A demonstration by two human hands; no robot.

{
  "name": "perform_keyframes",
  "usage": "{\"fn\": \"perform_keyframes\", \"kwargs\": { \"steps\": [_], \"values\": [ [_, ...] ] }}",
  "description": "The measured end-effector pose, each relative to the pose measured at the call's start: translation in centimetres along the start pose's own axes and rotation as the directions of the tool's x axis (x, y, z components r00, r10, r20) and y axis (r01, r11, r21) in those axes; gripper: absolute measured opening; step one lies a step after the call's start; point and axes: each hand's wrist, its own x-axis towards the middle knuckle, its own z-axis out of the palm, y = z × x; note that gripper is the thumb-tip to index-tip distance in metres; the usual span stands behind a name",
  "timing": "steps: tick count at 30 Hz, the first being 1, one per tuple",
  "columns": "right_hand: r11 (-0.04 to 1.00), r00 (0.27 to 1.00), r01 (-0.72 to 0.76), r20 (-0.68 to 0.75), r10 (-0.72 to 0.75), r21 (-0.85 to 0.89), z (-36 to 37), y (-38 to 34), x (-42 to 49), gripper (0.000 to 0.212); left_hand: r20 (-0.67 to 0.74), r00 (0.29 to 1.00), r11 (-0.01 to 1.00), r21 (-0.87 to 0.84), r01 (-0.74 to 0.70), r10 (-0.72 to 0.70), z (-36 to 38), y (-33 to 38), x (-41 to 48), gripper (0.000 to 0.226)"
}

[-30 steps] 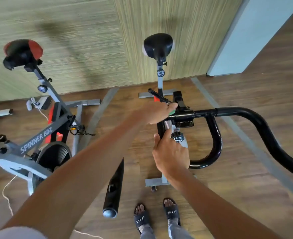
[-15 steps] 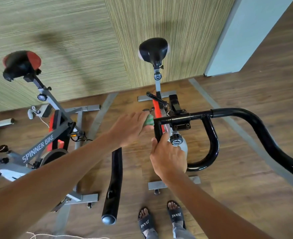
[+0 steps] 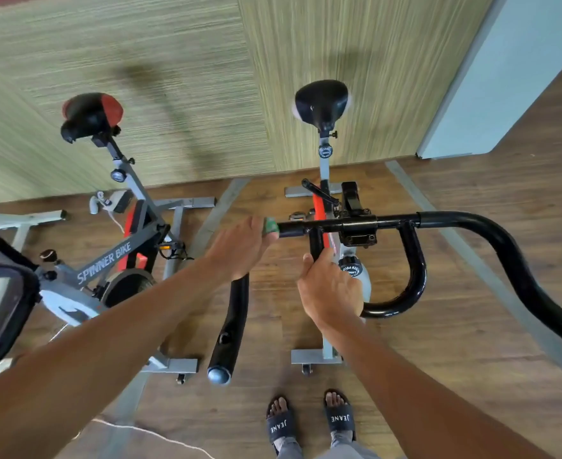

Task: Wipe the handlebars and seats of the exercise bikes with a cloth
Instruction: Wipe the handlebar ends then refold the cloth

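View from above the near exercise bike. The left hand (image 3: 239, 248) was curled round a green cloth (image 3: 270, 225), of which only a small fold showed past the fingers, and held it against the left part of the crossbar of the black handlebars (image 3: 392, 221). The right hand (image 3: 331, 291) gripped the inner loop of the same bars just below the crossbar, apparently to steady them.

The step in hand was judged to be the wiping of this bike's handlebars, on their left side. The long right-hand bend, the lower curve of the loop and the left horn pointing toward the viewer looked to be among the parts left to cover.

The next move would call for drawing the cloth along the tube with the grip kept closed around it. The black seat (image 3: 322, 100) beyond, and the second bike (image 3: 107, 260) with its red-and-black seat (image 3: 90, 114), stood well apart from both hands.
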Motion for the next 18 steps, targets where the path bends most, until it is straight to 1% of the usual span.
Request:
{"fn": "perform_keyframes", "kwargs": {
  "steps": [1,2,3,4,5,6,7,8,9,11,12,14,16,18],
  "values": [
    [1.0,1.0,0.002,-0.001,-0.002,0.017,0.0,0.0,0.0,0.04,0.01,0.992,0.988,-0.085,0.13,-0.13,0.0,0.1,-1.4,0.048],
    [1.0,1.0,0.008,-0.002,-0.007,0.031,0.0,0.0,0.0,0.041,0.039,0.962,0.948,-0.162,0.273,-0.271,-0.1,0.8,-2.6,0.048],
    [0.999,1.0,0.012,-0.002,-0.012,0.038,-0.1,0.0,0.0,0.042,0.081,0.915,0.891,-0.21,0.403,-0.395,0.0,1.8,-3.8,0.048],
    [0.999,1.0,0.009,-0.005,-0.008,0.049,-0.1,0.1,0.2,0.043,0.124,0.854,0.823,-0.229,0.52,-0.506,0.1,2.9,-4.6,0.048],
    [0.999,1.0,0.016,-0.006,-0.016,0.051,-0.1,0.2,0.0,0.044,0.156,0.783,0.747,-0.235,0.622,-0.603,0.0,4.1,-5.8,0.049],
    [0.998,1.0,0.015,-0.013,-0.014,0.053,-0.1,0.2,0.1,0.046,0.183,0.732,0.7,-0.216,0.681,-0.656,0.4,4.8,-6.5,0.05],
    [0.998,1.0,0.02,-0.017,-0.019,0.053,-0.1,0.4,0.0,0.047,0.203,0.703,0.681,-0.177,0.711,-0.681,0.4,5.4,-7.7,0.049],
    [0.998,1.0,0.025,-0.015,-0.024,0.056,0.0,0.5,-0.1,0.048,0.234,0.681,0.675,-0.116,0.728,-0.694,0.4,5.6,-8.8,0.046],
    [0.997,1.0,0.028,-0.011,-0.028,0.068,0.1,0.6,-0.1,0.048,0.253,0.705,0.72,-0.045,0.693,-0.663,0.3,5.7,-10.0,0.04],
    [0.995,0.999,0.034,0.001,-0.034,0.092,0.2,0.8,0.0,0.046,0.295,0.747,0.796,0.087,0.6,-0.595,-0.2,5.7,-12.0,0.038],
    [0.994,0.999,0.038,0.003,-0.039,0.099,0.2,0.9,0.0,0.046,0.311,0.765,0.823,0.14,0.551,-0.565,-0.5,5.9,-12.9,0.037],
    [0.993,0.999,0.04,-0.004,-0.04,0.114,0.2,0.8,0.0,0.045,0.357,0.773,0.851,0.233,0.47,-0.525,-1.0,6.1,-13.6,0.035],
    [0.991,0.999,0.038,-0.007,-0.037,0.13,0.2,0.8,0.0,0.044,0.383,0.753,0.845,0.233,0.482,-0.535,-1.5,6.2,-13.0,0.04],
    [0.991,0.999,0.04,0.002,-0.041,0.129,0.1,0.8,-0.1,0.045,0.388,0.74,0.833,0.197,0.517,-0.55,-1.5,6.0,-12.1,0.039]
  ]
}}
